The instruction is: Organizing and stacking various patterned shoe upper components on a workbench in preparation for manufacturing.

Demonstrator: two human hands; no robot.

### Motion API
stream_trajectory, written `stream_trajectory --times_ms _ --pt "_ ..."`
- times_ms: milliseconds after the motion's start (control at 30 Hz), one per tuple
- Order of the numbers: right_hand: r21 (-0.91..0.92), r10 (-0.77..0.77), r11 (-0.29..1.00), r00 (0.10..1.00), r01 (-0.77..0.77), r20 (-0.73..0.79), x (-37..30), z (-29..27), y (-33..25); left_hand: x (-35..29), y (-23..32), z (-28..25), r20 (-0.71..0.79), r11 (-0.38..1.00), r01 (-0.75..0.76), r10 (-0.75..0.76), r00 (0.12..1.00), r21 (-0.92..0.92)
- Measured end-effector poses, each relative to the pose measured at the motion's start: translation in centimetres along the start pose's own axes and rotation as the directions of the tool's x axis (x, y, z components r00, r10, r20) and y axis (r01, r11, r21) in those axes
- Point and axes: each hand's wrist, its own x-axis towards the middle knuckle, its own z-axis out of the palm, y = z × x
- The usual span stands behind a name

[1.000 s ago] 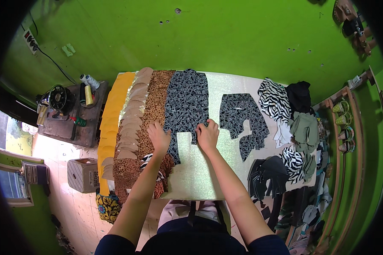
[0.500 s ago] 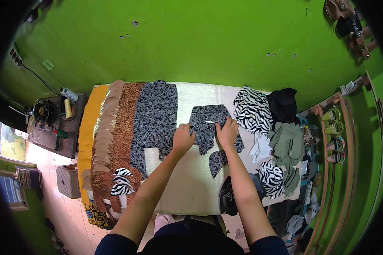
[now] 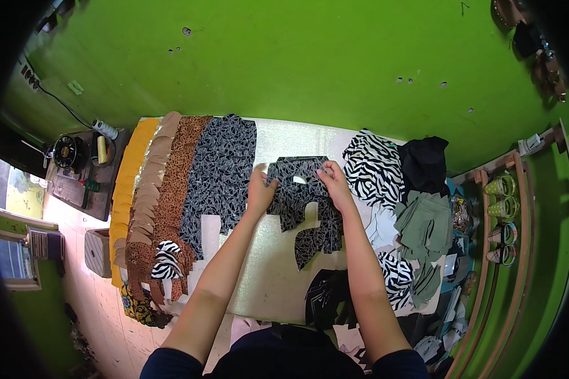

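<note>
My left hand (image 3: 260, 192) grips the left edge of a black-and-grey patterned cut piece (image 3: 292, 168), with its fingers closed there. My right hand (image 3: 335, 184) pinches the same piece near its upper right corner. The piece's top edge is lifted and folded over, and a small white patch shows near its middle. More pieces of the same pattern (image 3: 311, 247) lie under and just below it on the pale work table (image 3: 259, 278). Left of my left hand, a broad overlapping row of this patterned material (image 3: 221, 170) covers the table.
Brown leopard-print (image 3: 178, 164), tan (image 3: 150, 196) and yellow pieces (image 3: 125, 208) lie in rows on the left. Zebra-print (image 3: 373, 167), black (image 3: 423, 162) and olive pieces (image 3: 420, 218) are piled right, black cut pieces (image 3: 325, 297) at the front edge. A wooden rack (image 3: 526, 221) holds shoes.
Both hands have moved slightly left and up, and the patterned piece between them has been raised and bent along its top edge. The view has shifted a little.
</note>
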Motion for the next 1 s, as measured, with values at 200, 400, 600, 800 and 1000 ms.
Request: stream_trajectory --times_ms 200,400,600,800,1000 --pt "0.083 -0.016 0.996 0.999 0.019 -0.032 -2.6 1.0 -1.0 -2.3 1.1 -3.4 0.131 0.889 0.155 -0.109 0.985 -0.432" --pt "-0.041 -0.031 0.999 0.993 0.027 -0.114 -7.1 5.7 0.2 -4.8 -2.2 -8.4 0.127 0.924 0.121 -0.080 0.989 -0.362" --pt "-0.499 -0.024 0.864 0.982 -0.073 -0.185 -14.2 10.3 4.7 -10.6 -7.6 -11.2 0.191 0.976 0.130 -0.096 0.977 -0.172" --pt "-0.604 -0.130 0.795 0.958 -0.054 -0.257 -19.9 11.1 7.6 -15.4 -8.1 -11.8 0.273 0.978 0.172 -0.135 0.953 -0.118" --pt "-0.740 -0.221 0.670 0.968 0.063 -0.118 -21.6 10.3 7.4 -16.6 -8.9 -11.5 0.109 0.959 -0.028 -0.003 0.994 0.282"
